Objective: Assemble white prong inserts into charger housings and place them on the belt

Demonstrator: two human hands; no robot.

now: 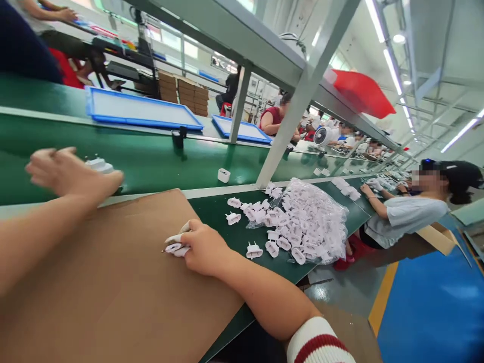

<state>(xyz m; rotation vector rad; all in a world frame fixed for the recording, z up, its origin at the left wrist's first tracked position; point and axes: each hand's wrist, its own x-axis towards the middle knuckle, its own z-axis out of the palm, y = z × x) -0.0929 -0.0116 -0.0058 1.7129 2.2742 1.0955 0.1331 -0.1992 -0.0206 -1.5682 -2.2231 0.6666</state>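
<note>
A white plug part was held in the right hand, grasped between the thumb and fingertips just above a brown cardboard sheet. A metal pin was pointed out to the left, and white finger coverings were worn on the gripping fingertips. The left hand was stretched out over the green conveyor belt, its fingers spread and released, the thumb set well apart from them. A white plug housing with pins upward was seen in the gap beside that thumb; whether it was touched could not be told, as the hand was blurred.

Farther right on the belt, another white housing was left standing alone. On the green worktable, beside the cardboard, loose two-pin plug parts were scattered around a clear plastic bag filled with similar pieces. Two blue-rimmed trays were set along the far side of the belt, near a black clip. At the right, a co-worker in a pale shirt and dark cap was seated at the same worktable.
</note>
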